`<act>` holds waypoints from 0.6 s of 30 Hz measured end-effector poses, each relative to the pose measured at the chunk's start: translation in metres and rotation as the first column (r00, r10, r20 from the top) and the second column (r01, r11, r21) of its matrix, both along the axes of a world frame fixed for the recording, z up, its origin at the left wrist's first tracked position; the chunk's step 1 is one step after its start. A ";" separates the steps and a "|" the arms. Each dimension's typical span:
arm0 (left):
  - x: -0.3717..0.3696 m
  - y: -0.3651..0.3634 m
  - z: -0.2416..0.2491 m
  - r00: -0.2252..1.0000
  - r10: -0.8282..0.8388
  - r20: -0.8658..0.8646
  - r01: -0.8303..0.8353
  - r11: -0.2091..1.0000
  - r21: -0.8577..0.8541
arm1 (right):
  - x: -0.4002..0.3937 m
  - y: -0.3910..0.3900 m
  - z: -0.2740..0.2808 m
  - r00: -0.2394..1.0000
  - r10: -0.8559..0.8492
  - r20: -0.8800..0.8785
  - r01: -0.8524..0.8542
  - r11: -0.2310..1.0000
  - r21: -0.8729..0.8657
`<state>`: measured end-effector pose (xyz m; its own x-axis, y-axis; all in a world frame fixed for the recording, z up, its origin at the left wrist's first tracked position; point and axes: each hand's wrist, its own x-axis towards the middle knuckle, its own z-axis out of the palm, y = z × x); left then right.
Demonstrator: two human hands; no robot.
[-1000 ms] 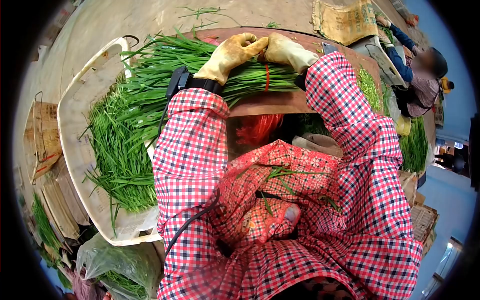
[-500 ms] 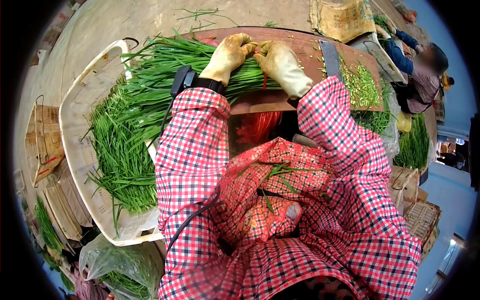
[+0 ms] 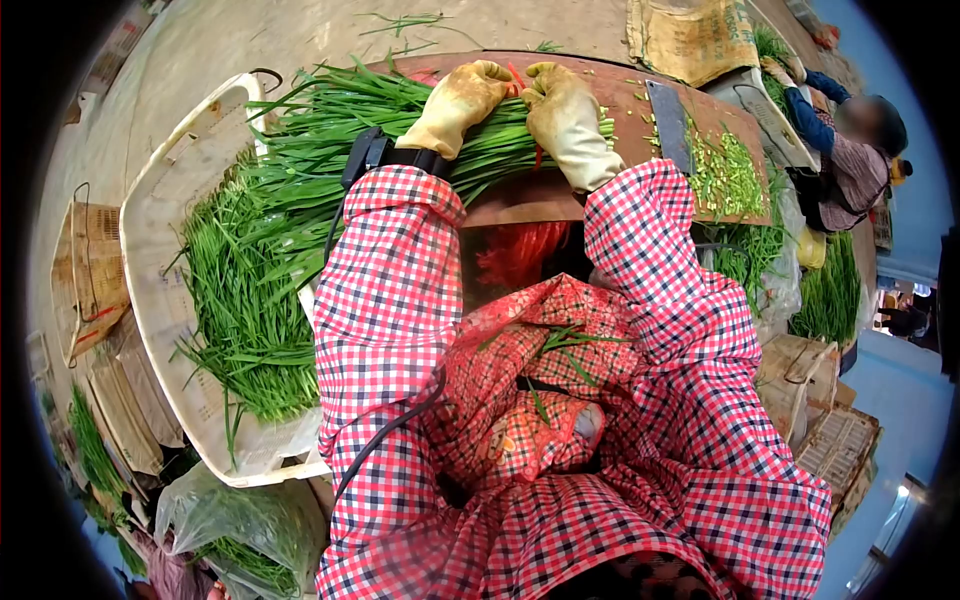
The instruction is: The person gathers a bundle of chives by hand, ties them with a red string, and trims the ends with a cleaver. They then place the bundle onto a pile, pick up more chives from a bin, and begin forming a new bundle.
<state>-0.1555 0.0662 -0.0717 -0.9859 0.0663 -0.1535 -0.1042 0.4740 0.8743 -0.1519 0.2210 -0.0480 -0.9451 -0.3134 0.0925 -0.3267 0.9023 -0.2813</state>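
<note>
A bundle of long green chives (image 3: 400, 105) lies across the brown board, its leaves spreading left and its pale cut ends to the right. A thin red tie (image 3: 517, 76) passes around it, showing above the bundle and on its near side. My left hand (image 3: 460, 108), in a stained pale glove, is closed at the tie on top of the bundle, fingertips pinched together. Close on the right, my right hand (image 3: 568, 125), gloved too, pinches at the tie. The fingertips partly hide the tie's ends. Right of that hand lies a flat blade (image 3: 668, 125).
At left stands a white crate (image 3: 150, 290) of loose chives. Chopped bits (image 3: 728, 178) cover the right end of the board (image 3: 625, 105). Red strands (image 3: 520, 250) hang below its near edge. A yellow sack (image 3: 692, 40) and a co-worker (image 3: 855, 160) are at the upper right.
My right hand has turned more upright and drawn back slightly, baring the bundle's cut ends. The red tie now shows more between my two hands' fingertips. My left hand has barely moved.
</note>
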 end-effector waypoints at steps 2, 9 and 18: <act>0.001 0.002 0.006 1.000 0.013 0.014 -0.012 0.995 -0.096 | -0.006 -0.001 0.000 0.991 -0.055 0.120 0.047 0.996 0.069; -0.009 0.000 -0.009 0.999 0.027 0.037 -0.022 0.992 -0.128 | -0.012 0.006 0.004 0.972 -0.008 0.233 0.003 1.000 0.020; -0.007 0.000 -0.007 0.999 0.020 0.026 -0.016 0.991 -0.134 | -0.017 -0.004 0.019 0.930 -0.046 0.364 -0.012 0.988 0.156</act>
<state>-0.1624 0.0662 -0.0789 -0.9821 0.0255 -0.1867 -0.1369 0.5844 0.7998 -0.1690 0.2174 -0.0294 -0.9093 -0.2799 -0.3078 -0.2119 0.9483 -0.2364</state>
